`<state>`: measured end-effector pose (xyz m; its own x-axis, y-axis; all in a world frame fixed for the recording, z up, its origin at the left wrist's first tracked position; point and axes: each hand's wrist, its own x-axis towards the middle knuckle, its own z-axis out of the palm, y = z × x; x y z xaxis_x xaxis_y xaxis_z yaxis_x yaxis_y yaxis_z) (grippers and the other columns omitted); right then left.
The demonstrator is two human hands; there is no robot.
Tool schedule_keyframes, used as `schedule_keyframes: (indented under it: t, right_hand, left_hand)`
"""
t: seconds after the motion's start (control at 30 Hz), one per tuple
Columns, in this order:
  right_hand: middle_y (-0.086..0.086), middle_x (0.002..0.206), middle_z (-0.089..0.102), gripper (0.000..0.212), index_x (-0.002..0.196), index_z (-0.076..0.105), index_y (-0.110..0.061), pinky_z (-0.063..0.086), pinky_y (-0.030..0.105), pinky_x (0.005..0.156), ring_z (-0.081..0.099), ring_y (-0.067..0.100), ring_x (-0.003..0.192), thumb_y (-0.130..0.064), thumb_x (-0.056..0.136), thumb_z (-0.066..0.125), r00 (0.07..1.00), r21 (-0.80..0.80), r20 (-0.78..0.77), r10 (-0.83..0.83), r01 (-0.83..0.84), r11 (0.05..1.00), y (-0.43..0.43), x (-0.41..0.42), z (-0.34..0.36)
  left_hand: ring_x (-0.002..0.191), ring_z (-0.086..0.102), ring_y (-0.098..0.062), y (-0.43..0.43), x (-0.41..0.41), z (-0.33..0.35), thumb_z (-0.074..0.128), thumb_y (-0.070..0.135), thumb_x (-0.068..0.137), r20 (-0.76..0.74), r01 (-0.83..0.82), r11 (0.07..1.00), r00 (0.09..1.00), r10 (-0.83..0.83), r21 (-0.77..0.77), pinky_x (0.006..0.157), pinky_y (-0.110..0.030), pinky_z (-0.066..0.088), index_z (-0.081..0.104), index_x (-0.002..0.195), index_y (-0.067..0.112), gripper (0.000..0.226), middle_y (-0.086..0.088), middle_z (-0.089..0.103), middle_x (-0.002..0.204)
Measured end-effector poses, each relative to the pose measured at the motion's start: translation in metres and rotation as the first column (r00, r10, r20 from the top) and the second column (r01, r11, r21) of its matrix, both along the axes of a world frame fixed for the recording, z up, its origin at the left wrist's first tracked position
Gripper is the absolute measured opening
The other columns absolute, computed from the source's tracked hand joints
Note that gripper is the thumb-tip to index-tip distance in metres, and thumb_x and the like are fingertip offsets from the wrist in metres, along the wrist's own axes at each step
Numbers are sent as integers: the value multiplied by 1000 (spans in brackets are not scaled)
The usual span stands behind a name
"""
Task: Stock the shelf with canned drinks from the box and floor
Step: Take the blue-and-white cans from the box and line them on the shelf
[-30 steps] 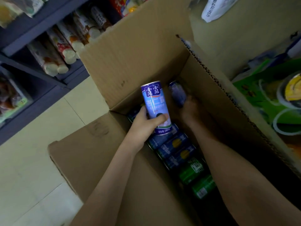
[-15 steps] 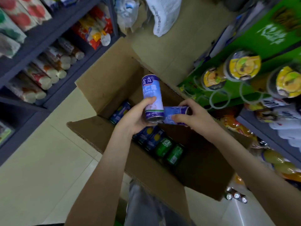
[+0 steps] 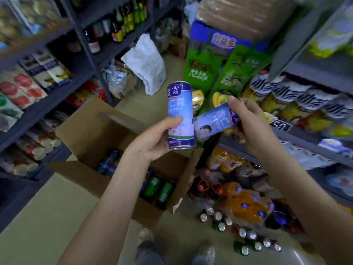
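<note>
Left grip (image 3: 152, 142) wrapped round upright blue can (image 3: 180, 111); right grip (image 3: 252, 123) holds tilted can (image 3: 214, 121), apparently touching. Rigid, slick, probably full and weighty: take round mid-body

An upright blue can (image 3: 179, 111) seems to touch a tilted blue can (image 3: 215, 121) above the cardboard box (image 3: 91, 131) of green cans (image 3: 159, 190).

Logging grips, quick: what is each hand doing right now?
Left hand: grips the upright blue can.
Right hand: grips the tilted blue can.
</note>
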<state>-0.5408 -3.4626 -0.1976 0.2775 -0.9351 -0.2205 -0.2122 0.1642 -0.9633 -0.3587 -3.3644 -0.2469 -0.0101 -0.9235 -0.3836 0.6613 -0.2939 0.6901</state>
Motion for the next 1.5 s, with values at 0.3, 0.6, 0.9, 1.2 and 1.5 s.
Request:
schedule_keyframes:
  t: [0.3,0.6,0.9,1.2,1.5]
  right_hand:
    - [-4,84,57,27,114,54,-23,36,13,45,46,7,62,-22,88,63,986,-324,17,167,-153,933,-29,-177,120]
    - [-4,95,68,39,112,59,-25,49,28,61,61,13,76,-29,77,75,978,-652,-184,98,-196,733,-47,-260,237]
    - [1,73,63,30,97,61,-17,46,25,54,54,8,52,-33,76,75,915,-719,-403,-20,-303,625,-72,-281,326]
    - [13,99,68,59,116,57,-2,52,30,60,60,18,56,-41,75,75,774,-635,-632,-23,-501,589,-122,-228,396]
    - [-1,79,55,41,74,56,-11,41,26,58,53,17,70,-48,74,74,546,-507,-813,-204,-491,708,-252,-141,435]
  left_hand:
    - [72,71,-22,-44,-167,126,59,22,69,87,-9,986,996,24,-166,74,-50,52,75,82,8,26,-10,74,85]
    - [68,70,-15,-88,-232,225,59,13,78,350,103,927,936,32,-361,66,-33,58,63,97,8,20,-6,74,79]
    - [70,68,-3,-136,-227,289,64,5,82,574,118,856,786,229,-504,62,-15,52,64,96,16,18,8,74,78]
    - [81,68,-13,-197,-184,332,71,-3,75,678,154,815,652,340,-558,73,-24,56,65,96,15,29,-2,71,94]
    - [87,67,-20,-284,-121,363,75,-2,73,728,238,767,564,390,-596,83,-37,55,60,114,7,45,-9,70,104]
